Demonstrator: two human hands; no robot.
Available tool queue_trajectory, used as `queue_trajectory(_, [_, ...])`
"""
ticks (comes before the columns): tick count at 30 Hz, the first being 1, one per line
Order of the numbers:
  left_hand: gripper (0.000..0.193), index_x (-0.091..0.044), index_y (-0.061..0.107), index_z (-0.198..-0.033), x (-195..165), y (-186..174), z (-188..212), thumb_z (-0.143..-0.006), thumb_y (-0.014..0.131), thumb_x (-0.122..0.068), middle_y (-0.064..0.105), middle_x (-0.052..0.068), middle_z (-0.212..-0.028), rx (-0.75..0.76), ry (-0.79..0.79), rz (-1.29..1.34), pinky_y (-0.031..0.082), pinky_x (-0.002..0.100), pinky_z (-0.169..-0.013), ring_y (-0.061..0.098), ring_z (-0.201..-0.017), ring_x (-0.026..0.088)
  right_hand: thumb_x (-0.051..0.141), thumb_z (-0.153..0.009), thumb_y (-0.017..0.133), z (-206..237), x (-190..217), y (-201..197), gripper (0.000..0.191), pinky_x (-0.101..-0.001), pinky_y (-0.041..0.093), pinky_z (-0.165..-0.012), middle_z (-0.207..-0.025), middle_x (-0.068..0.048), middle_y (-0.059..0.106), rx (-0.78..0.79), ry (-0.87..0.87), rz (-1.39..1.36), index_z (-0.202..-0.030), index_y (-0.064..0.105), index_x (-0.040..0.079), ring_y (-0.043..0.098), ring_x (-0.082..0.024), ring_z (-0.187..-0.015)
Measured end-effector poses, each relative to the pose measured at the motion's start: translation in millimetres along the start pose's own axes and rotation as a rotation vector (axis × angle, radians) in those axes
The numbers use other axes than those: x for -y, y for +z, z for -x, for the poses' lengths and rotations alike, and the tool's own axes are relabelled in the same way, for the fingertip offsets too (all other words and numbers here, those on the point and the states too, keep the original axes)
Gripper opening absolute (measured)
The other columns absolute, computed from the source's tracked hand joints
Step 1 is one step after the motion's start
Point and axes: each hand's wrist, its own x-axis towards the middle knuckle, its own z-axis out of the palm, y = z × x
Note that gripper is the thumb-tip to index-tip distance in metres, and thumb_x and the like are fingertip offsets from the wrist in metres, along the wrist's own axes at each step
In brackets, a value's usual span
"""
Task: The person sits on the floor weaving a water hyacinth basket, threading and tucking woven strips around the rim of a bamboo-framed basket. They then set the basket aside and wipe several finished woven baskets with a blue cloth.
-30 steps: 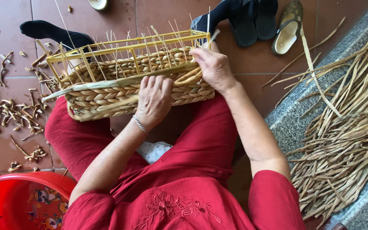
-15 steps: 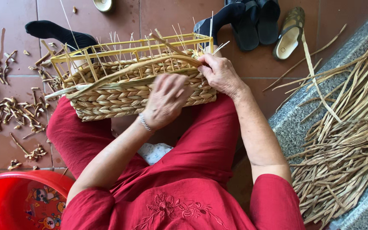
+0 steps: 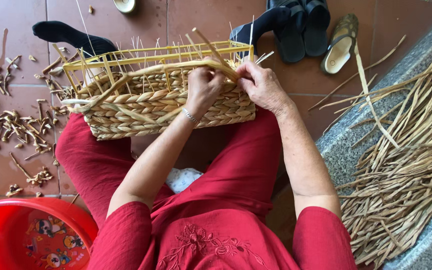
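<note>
So the half-woven basket [image 3: 161, 102] sits across the red-trousered lap, both the left hand [image 3: 203, 87] and right hand [image 3: 261, 85] at its right rim with fingers pinching a reed strand [image 3: 176, 67], dried reeds [image 3: 406, 165] piled right of it, red tub [image 3: 31, 235] below-left.

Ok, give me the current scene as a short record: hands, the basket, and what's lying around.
left hand: gripping a woven strand at the basket's top edge
right hand: pinching the same strand, close beside the left hand
basket: half woven on a yellow frame, resting on the lap
right side: pile of dried strands on a stone ledge
left side: cut scraps on the tiled floor
lower left: red basin
top: sandals
</note>
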Motion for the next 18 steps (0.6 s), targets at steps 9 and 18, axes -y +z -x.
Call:
queue_trajectory(9, [0.019, 0.003, 0.071, -0.119, -0.2, 1.8, 76.9, -0.108, 0.065, -0.010, 0.076, 0.017, -0.114, 0.124, 0.010, 0.488, 0.060, 0.033, -0.089, 0.074, -0.099, 0.021, -0.001, -0.088, 0.073, -4.7, 0.9, 28.6, 0.011, -0.0359, 0.060, -0.068, -0.093, -0.007, 0.067, -0.264, -0.208, 0.125, -0.095, 0.068, 0.007, 0.073, -0.021, -0.081])
queue_trajectory(18, [0.073, -0.010, 0.062, -0.137, -8.9, -56.2, 54.1, -0.069, 0.087, -0.026, 0.052, 0.017, -0.140, -0.036, 0.643, -0.960, 0.031, 0.054, -0.105, 0.045, -0.130, 0.035, 0.001, -0.088, 0.070, 2.9, 10.1, 21.5, 0.012, -0.0380, 0.059, -0.075, -0.096, -0.007, 0.066, -0.146, -0.361, 0.270, -0.098, 0.072, 0.007, 0.071, -0.026, -0.084])
